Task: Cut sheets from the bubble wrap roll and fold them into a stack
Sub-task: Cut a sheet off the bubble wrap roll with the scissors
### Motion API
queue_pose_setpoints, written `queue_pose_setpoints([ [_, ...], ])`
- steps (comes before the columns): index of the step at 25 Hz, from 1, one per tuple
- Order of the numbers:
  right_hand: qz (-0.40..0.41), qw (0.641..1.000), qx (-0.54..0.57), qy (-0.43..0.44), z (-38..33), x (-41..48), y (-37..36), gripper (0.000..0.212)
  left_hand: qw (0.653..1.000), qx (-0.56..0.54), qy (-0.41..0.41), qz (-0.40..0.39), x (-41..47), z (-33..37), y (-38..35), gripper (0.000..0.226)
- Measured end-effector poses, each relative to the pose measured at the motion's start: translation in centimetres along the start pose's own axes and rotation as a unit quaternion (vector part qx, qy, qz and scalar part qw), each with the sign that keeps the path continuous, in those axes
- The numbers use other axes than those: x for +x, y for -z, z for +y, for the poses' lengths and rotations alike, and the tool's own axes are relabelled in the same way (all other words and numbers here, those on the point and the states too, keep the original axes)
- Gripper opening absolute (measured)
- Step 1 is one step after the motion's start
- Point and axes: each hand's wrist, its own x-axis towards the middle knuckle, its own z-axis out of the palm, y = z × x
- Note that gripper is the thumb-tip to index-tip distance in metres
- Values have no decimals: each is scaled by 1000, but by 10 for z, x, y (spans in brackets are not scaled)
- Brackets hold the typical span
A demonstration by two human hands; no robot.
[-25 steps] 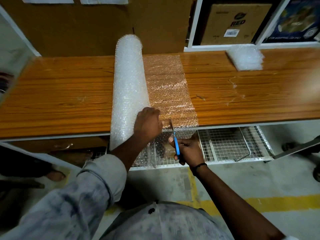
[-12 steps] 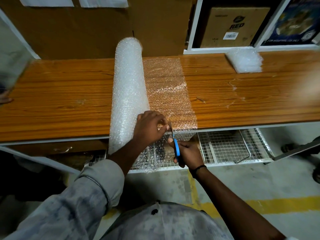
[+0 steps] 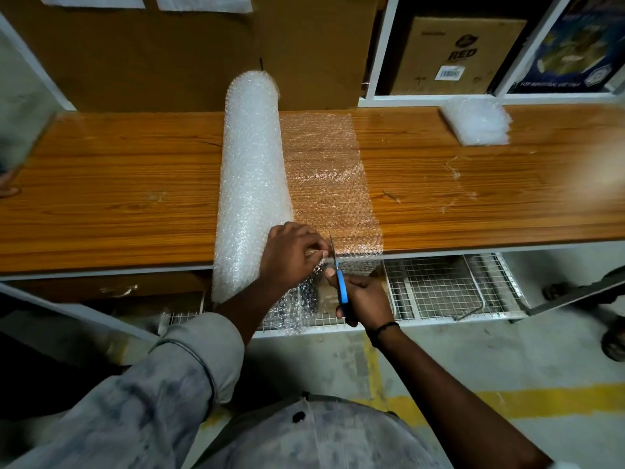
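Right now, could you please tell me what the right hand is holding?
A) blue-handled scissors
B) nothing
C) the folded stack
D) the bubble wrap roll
A: the right hand grips the blue-handled scissors, blades at the unrolled sheet, while the left hand pinches that sheet beside them.

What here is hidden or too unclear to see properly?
Head view:
Cut edge of the unrolled clear bubble wrap sheet: covered by the left hand.
Finger loops of the blue-handled scissors: buried in the right hand.
Sheet count in the white folded bubble wrap stack: too blurred.
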Motion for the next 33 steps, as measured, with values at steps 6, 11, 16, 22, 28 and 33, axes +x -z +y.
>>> queue_pose_setpoints([
  [6,29,999,-20,-7,-2,10,-3,24,999,-34,-3,24,-3,-2,-1,10],
  [11,23,1000,-21,2,-6,12,-8,26,998,-46,-6,31,-4,-2,-1,9],
  [16,28,999,-26,-7,-15,13,-9,30,998,-57,-10,26,-4,-4,0,10],
  [22,45,998,-41,-2,-23,30,-14,31,997,-76,-13,28,-5,-5,3,14],
  [28,34,998,-44,-11,-29,32,-15,32,996,-83,-14,30,-6,-7,4,14],
  [33,56,998,-33,-23,-46,40,-20,47,995,-88,4,38,-5,-8,4,21],
])
